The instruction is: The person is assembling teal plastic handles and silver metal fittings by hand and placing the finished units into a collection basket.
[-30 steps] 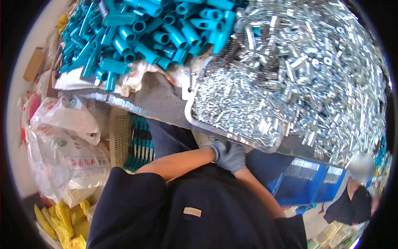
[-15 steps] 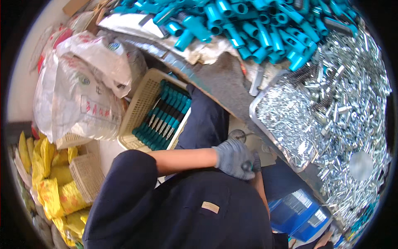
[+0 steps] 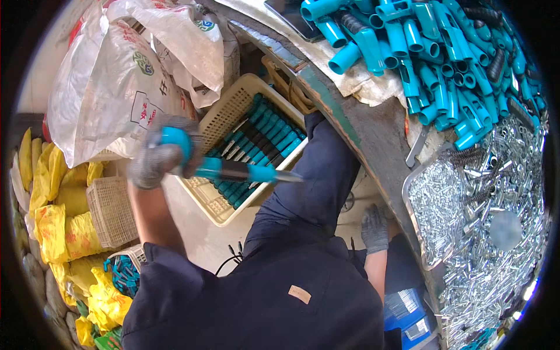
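Observation:
My left hand (image 3: 153, 165), in a grey glove, is closed on the curved teal handle of a teal-and-black hand tool (image 3: 233, 171) with a pointed metal tip. The tool is held sideways above the cream plastic basket (image 3: 220, 217), its tip pointing right over my thigh. Several similar tools (image 3: 274, 122) lie side by side in that basket. My right hand (image 3: 375, 230), also gloved in grey, is beside my right leg near the bench edge. Its fingers look stretched out, and I see nothing in them.
On the bench to the right, teal plastic housings (image 3: 431, 64) are heaped behind small metal pins and parts (image 3: 496, 198). A metal tray (image 3: 427, 256) holds tiny pieces. White sacks (image 3: 111, 87) stand left, above yellow bags (image 3: 64, 227). A blue bin (image 3: 405, 309) sits at lower right.
My hands were together over my lap; now they are apart. The left hand has swung left and up with the tool, and the right stays near the right leg. The view has shifted too.

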A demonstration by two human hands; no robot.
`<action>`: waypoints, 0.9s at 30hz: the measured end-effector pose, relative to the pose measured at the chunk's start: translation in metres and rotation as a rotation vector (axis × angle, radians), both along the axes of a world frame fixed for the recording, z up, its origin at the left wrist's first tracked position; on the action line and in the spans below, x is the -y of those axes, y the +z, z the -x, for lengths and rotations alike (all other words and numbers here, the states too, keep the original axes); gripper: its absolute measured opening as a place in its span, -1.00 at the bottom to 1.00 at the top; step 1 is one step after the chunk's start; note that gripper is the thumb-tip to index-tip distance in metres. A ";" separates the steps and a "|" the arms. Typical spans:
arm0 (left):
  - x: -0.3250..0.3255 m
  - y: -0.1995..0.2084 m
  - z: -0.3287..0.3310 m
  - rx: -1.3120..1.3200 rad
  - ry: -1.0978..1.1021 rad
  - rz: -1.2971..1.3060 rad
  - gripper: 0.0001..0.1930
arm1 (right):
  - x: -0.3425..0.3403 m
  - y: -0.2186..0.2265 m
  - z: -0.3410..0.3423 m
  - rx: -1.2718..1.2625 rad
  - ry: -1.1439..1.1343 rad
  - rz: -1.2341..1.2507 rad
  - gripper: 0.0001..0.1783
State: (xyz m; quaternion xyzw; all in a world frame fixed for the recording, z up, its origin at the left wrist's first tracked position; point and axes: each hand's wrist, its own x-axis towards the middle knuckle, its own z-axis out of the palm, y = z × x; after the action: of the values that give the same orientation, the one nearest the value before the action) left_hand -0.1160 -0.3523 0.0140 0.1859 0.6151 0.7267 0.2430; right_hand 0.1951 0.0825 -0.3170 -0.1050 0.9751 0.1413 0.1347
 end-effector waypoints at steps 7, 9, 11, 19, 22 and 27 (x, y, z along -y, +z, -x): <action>0.055 -0.143 0.038 0.199 0.462 1.076 -0.77 | -0.011 -0.065 -0.046 -0.086 0.256 -0.383 -0.49; 0.096 -0.227 0.044 0.240 0.597 1.013 -0.77 | 0.004 -0.036 -0.033 0.404 0.145 -0.190 -0.51; 0.118 -0.283 0.062 0.266 0.813 1.206 -0.77 | 0.008 -0.007 -0.023 0.556 0.053 -0.135 -0.51; 0.130 -0.421 0.155 0.056 0.730 1.709 -0.26 | -0.011 -0.054 -0.060 -0.019 0.774 -1.290 -0.50; 0.013 -0.393 0.191 0.352 0.467 1.601 -0.28 | 0.019 0.005 -0.009 0.931 -0.150 -0.206 -0.51; -0.007 -0.419 0.214 0.062 0.120 1.862 -0.31 | -0.003 -0.048 -0.069 0.110 0.954 -1.395 -0.53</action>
State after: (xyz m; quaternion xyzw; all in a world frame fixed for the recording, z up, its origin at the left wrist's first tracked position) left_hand -0.3300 -0.3450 -0.4054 -0.1355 0.9516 -0.0429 0.2725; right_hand 0.2639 0.0852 -0.3650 -0.4048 0.5080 0.7469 0.1418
